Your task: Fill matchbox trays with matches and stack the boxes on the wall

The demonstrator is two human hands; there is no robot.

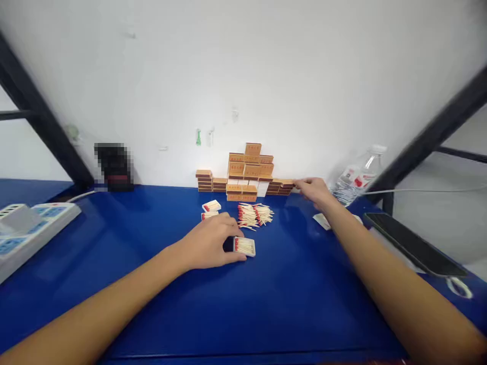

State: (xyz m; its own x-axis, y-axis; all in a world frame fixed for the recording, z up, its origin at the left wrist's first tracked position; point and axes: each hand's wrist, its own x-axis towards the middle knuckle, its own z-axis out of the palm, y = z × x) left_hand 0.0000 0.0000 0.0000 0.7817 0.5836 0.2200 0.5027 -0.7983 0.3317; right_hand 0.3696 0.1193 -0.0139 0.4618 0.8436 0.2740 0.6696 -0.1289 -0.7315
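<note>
Matchboxes (244,168) stacked up along the back of the blue table (236,314), right by a white wall (289,76), tallest in the middle with a single box on top and lower stacks out to both sides. Left hand (218,242) is down on the table in front of all that, thumb and fingers clamped across the long sides of an open match tray (245,246), which has matches lying in it, red heads toward the palm. Right hand (312,190) is way over at the right end of the row, fingertips up against the last low stack; can't tell if they're actually pinching a box or just touching it. Between the left hand and the stacks there's a loose match pile (254,216), kinda split in two bunches. Just left of it sit two more white trays (211,206) with matches, the nearer one partly hidden by the hand. Off right, a tilted plastic bottle (359,175) and a dark phone (413,243); far left, a power strip (36,230).
</note>
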